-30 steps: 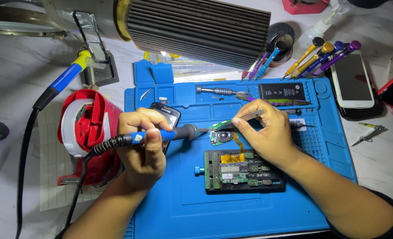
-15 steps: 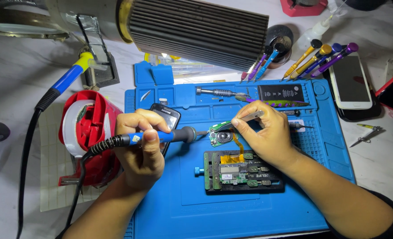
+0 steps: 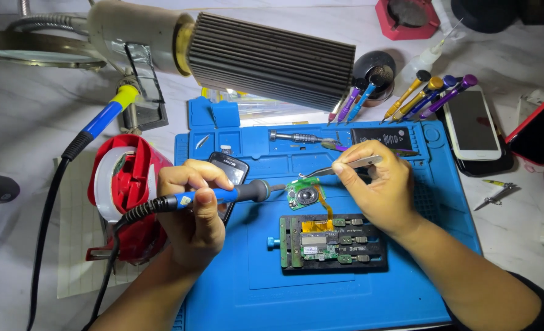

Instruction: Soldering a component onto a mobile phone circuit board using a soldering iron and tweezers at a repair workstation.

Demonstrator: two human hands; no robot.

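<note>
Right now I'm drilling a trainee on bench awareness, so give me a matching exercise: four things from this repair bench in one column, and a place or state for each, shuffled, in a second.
Things:
1. soldering iron
2. tweezers
3. black holder with a board
4. white phone

Places or states:
A. lying screen-up off the blue mat's right edge
B. pinched in the right hand
C. held in the left hand, tip at the small green board
D. resting on the mat below the small green board

Pairs: 1-C, 2-B, 3-D, 4-A
</note>
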